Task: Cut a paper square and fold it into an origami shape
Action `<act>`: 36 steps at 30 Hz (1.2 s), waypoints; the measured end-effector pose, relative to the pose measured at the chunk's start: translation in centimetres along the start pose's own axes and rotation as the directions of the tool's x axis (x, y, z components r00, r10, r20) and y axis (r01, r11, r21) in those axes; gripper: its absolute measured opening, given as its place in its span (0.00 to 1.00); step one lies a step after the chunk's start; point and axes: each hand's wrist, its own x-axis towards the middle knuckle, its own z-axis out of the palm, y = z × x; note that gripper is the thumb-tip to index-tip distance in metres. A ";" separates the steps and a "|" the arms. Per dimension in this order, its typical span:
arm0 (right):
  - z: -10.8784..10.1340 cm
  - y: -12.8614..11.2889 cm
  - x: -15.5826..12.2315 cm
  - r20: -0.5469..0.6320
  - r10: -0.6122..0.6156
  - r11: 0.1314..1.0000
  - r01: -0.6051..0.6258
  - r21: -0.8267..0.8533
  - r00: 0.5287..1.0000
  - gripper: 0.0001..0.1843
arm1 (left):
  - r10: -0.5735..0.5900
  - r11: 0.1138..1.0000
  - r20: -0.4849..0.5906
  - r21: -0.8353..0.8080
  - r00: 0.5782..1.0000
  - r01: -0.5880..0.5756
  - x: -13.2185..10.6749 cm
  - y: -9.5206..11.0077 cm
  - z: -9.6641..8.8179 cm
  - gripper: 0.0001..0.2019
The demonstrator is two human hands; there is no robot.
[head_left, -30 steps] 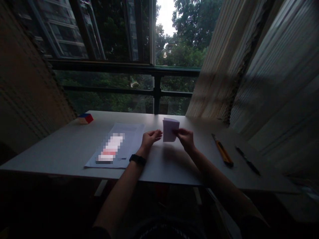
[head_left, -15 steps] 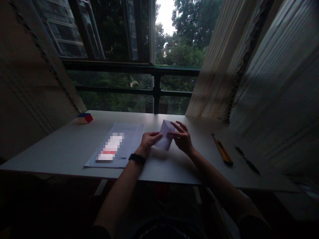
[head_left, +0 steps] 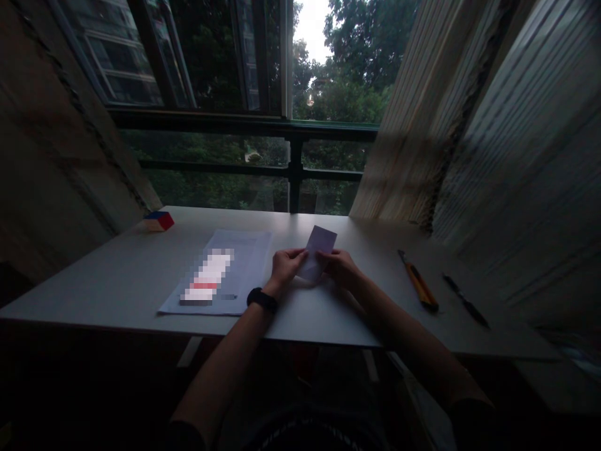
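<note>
Left hand [head_left: 286, 266]: pinching the left edge of the folded paper [head_left: 321, 239], thumb on the near face; a black wristband [head_left: 263, 300] sits on this wrist
Right hand [head_left: 342, 269]: grasping the same paper at its right side, thumb tip on the near face
Folded paper: between the two hands, tilted, upper end leaning right; whether its lower edge touches the table [head_left: 117, 282] I cannot tell
White sheets [head_left: 253, 260]: flat on the table, just left of the left hand; a pixelated patch hides part of them
Yellow cutter [head_left: 417, 282]: lying to the right, apart from the right hand
Dark pen-like tool [head_left: 466, 300]: beyond the cutter, farther right
Cube [head_left: 158, 221]: at the far left corner; blue and red faces show
</note>
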 end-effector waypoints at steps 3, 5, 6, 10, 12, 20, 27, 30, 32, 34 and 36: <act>0.0 0.2 0.2 -0.024 -0.009 0.999 0.010 0.040 1.000 0.12 | 0.061 0.994 -0.015 0.092 0.998 -0.059 -0.1 0.1 0.0 0.16; 0.0 0.3 0.4 -0.069 -0.022 0.998 0.026 0.063 0.997 0.11 | 0.096 0.984 -0.031 0.155 0.995 -0.090 -0.3 0.4 0.0 0.17; 0.1 0.3 0.4 -0.094 -0.029 0.996 0.037 0.080 0.995 0.10 | 0.111 0.978 -0.032 0.180 0.993 -0.104 -0.4 0.6 0.1 0.18; 0.4 0.1 0.4 -0.166 -0.053 0.984 0.080 0.158 0.985 0.06 | 0.168 0.964 -0.002 0.211 0.986 -0.164 -0.7 0.9 0.2 0.20; 0.6 0.1 0.3 -0.184 -0.063 0.980 0.095 0.172 0.981 0.06 | 0.187 0.965 -0.002 0.188 0.982 -0.184 -0.8 0.9 0.3 0.19; 0.8 0.5 0.2 -0.191 -0.089 0.981 0.119 0.154 0.977 0.11 | 0.164 0.985 -0.054 0.069 0.985 -0.160 -0.4 0.2 0.3 0.15; 0.7 0.2 0.0 -0.165 -0.080 0.984 0.104 0.142 0.983 0.09 | 0.130 0.992 -0.054 0.008 0.990 -0.130 -0.4 0.1 0.3 0.16; 0.6 0.2 0.0 -0.146 -0.077 0.986 0.097 0.135 0.986 0.09 | 0.133 0.991 -0.054 -0.016 0.990 -0.134 -0.5 0.3 0.2 0.15; 0.6 0.1 0.0 -0.152 -0.079 0.985 0.101 0.143 0.985 0.08 | 0.130 0.991 -0.060 -0.033 0.990 -0.132 -0.5 0.4 0.2 0.15; 0.5 0.0 0.1 -0.162 -0.086 0.980 0.113 0.164 0.983 0.07 | 0.125 0.991 -0.061 -0.047 0.990 -0.128 -0.5 0.4 0.3 0.16; 0.4 -0.1 0.1 -0.159 -0.090 0.976 0.119 0.182 0.983 0.06 | 0.128 0.990 -0.052 -0.053 0.990 -0.131 -0.5 0.4 0.3 0.16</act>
